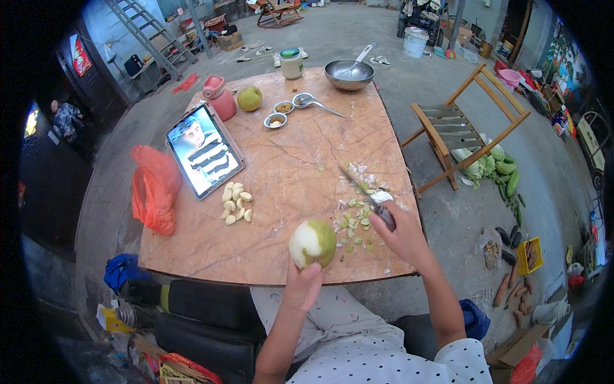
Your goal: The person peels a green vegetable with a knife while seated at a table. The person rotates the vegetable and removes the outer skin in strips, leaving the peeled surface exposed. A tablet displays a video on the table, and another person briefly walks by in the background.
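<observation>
My left hand [305, 284] holds a round, partly peeled green fruit [312, 244] near the front edge of the table. Its left side shows pale flesh, while green skin covers the right. In my right hand [403, 235] is a knife [360, 187] with a dark handle, its blade pointing up and left, apart from the fruit. Green peel pieces and white papery skins [356, 222] lie scattered under and around the knife. Several peeled garlic cloves [237, 202] form a small pile left of the fruit.
A tablet [205, 151] and a red plastic bag [154, 189] are on the table's left. Farther back are a pink bottle [221, 101], another green fruit [249, 99], three small metal bowls [283, 107], a jar [291, 65] and a metal pan [349, 79]. A wooden folding chair [455, 126] stands right.
</observation>
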`<state>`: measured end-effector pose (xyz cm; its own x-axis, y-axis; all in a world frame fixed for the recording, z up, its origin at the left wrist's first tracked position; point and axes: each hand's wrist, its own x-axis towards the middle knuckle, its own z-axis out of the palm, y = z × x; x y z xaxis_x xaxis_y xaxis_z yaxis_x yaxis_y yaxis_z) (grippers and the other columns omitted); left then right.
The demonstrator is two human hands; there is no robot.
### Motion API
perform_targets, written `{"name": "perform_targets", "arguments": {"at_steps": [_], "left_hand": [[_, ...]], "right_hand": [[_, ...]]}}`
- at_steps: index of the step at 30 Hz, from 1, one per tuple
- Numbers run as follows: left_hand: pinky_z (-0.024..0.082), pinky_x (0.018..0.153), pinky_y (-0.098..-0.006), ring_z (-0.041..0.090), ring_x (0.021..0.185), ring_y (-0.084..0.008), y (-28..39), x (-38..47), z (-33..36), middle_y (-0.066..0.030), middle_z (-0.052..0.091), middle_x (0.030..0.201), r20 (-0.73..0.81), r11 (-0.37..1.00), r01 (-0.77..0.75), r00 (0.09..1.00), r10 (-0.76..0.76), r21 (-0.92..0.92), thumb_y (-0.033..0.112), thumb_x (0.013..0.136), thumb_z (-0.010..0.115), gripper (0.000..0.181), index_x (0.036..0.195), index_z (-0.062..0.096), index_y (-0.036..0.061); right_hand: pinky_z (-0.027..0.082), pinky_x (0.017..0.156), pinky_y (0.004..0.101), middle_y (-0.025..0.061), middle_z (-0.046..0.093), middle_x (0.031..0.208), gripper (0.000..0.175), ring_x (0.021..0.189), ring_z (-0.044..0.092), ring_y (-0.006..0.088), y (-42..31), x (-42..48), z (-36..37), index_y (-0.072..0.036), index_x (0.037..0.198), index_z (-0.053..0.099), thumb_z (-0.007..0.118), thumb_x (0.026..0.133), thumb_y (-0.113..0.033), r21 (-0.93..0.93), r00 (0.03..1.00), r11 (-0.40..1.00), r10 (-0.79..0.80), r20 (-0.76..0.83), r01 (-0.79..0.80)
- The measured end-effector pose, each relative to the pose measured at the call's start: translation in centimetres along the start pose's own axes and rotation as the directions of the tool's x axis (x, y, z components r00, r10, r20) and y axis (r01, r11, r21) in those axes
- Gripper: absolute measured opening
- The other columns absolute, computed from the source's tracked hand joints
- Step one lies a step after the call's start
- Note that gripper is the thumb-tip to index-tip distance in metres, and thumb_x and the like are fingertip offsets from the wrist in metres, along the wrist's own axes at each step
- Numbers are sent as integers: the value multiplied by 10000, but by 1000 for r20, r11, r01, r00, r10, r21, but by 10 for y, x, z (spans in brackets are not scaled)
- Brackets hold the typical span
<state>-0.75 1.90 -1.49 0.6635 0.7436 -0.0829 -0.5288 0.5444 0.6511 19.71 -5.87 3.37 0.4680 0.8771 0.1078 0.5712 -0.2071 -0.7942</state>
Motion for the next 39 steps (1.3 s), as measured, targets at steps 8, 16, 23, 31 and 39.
{"name": "perform_targets", "arguments": {"at_steps": [8,16,23,31,39], "left_hand": [[349,1034,-374,466,1186,-215,-5,-1,1,-77,488,1267,-16,1000,-3,1000,3,-24,169,735,704,695,1327,359,52],[381,996,-372,496,1151,-222,-10,-5,6,-75,519,1239,-20,989,58,998,-61,-138,276,760,680,634,1292,409,63],[352,1034,-378,445,1209,-216,-12,2,6,-72,465,1298,-88,988,44,994,-57,-149,264,739,692,687,1317,371,78],[327,1055,-379,430,1228,-220,-4,-9,12,-84,435,1318,-7,991,-105,994,106,89,239,716,699,781,1369,306,65],[338,1041,-367,425,1216,-219,-5,7,3,-92,429,1288,-69,1000,20,997,-18,16,80,823,596,609,1345,286,34]], "right_hand": [[466,546,402,131,595,757,287,652,615,303,-22,-45,15,-62,976,563,592,860,-324,-155,938,929,-315,143,335],[444,468,370,100,551,650,285,567,593,271,-21,-41,34,-76,870,563,636,823,-348,-265,930,895,-366,28,360],[439,476,406,148,586,635,314,593,597,322,-12,-36,43,-56,846,554,615,841,-364,-209,969,949,-246,-15,237],[426,515,403,174,558,635,278,581,571,354,8,-2,18,-35,930,556,600,871,-303,-268,996,963,0,-84,-23],[444,539,387,139,590,681,309,595,588,307,-26,-41,24,-53,990,585,628,847,-323,-143,969,959,-232,89,243]]}}
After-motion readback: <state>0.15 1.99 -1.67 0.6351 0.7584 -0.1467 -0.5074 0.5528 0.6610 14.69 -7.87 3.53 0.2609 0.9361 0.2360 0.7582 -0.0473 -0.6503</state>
